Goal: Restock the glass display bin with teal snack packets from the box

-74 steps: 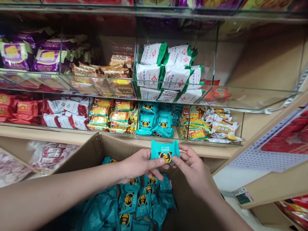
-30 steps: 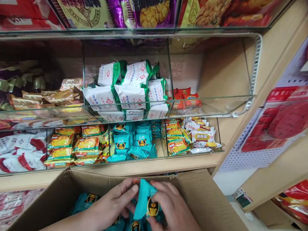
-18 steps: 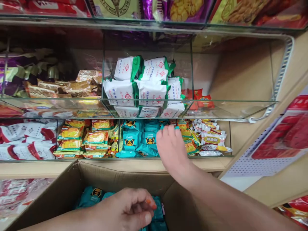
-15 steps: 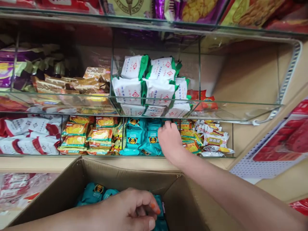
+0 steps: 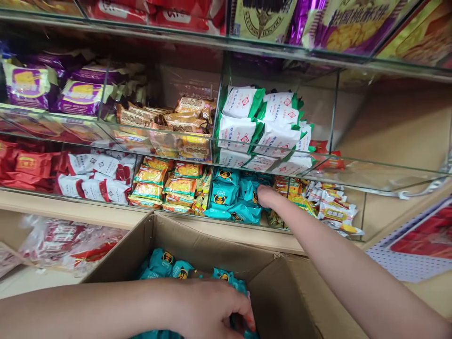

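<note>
My left hand [image 5: 215,306] is down inside a cardboard box [image 5: 190,240], over teal snack packets [image 5: 162,262] with a round black-and-yellow logo. Its fingers bend downward and stand apart from the thumb, with teal wrapping visible in the gap; no firm grip shows. My right hand [image 5: 267,196] reaches into a compartment of the lower shelf, beside stacked teal packets [image 5: 226,195] of the same kind. Its fingers are hidden among the packets, so I cannot see what they hold.
Glass dividers split the shelves. Yellow-orange packets [image 5: 146,190] lie left of the teal stack, small white-and-gold packets [image 5: 337,207] to its right. White-and-green packets [image 5: 278,136] fill the shelf above, behind a glass lip [image 5: 261,153]. Bagged goods [image 5: 67,238] lie low at left.
The view has swung left, shifting everything rightward. My right hand has gone deeper into the compartment, its fingers dropping out of sight. My left hand has lowered onto the packets in the box.
</note>
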`<state>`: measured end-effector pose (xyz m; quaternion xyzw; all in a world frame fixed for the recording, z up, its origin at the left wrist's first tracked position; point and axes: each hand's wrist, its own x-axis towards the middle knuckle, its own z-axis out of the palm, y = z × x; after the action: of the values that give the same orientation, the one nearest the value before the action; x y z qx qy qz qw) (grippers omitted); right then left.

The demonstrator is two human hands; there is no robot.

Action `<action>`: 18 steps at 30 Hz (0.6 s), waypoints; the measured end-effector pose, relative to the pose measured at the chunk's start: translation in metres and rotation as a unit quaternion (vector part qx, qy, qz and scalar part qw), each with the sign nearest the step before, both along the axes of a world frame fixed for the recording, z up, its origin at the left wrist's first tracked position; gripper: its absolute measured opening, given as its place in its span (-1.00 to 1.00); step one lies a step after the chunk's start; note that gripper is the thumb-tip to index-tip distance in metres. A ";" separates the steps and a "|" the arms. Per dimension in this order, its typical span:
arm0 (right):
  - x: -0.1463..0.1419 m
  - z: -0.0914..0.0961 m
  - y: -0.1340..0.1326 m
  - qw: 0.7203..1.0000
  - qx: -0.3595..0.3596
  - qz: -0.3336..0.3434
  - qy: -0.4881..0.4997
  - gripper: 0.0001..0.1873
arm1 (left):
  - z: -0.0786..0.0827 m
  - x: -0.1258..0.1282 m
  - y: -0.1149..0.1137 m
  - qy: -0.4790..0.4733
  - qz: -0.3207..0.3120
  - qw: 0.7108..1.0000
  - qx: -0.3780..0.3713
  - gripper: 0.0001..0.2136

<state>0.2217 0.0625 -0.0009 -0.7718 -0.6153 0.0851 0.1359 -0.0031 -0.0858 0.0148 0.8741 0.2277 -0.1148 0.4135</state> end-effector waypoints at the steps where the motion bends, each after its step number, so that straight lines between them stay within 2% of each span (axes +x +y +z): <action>1: 0.000 0.003 0.001 1.000 -0.007 -0.011 0.012 -0.70 | 0.000 -0.001 -0.001 -0.002 -0.012 1.000 0.005 -0.69; 3: 0.000 0.009 -0.003 0.999 -0.016 -0.034 0.034 -0.70 | -0.001 -0.001 -0.003 -0.007 -0.029 0.999 0.011 -0.68; 6: -0.002 0.012 -0.016 0.995 0.020 -0.055 0.081 -0.70 | 0.000 -0.002 -0.005 -0.021 -0.033 0.999 0.018 -0.67; 10: -0.009 -0.001 -0.030 0.981 0.086 -0.083 0.156 -0.58 | 0.000 -0.001 -0.004 -0.014 -0.033 0.999 0.019 -0.66; 14: -0.010 -0.015 -0.024 0.962 0.126 -0.105 0.221 -0.40 | 0.003 0.001 -0.002 0.015 -0.037 0.999 0.021 -0.65; 18: -0.006 -0.015 -0.016 0.947 0.138 -0.136 0.258 -0.36 | 0.006 0.001 -0.001 0.034 -0.037 0.998 0.023 -0.66</action>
<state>0.2156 0.0470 -0.0156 -0.7736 -0.4542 0.1757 0.4055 -0.0023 -0.0867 0.0204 0.8870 0.2114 -0.1542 0.3805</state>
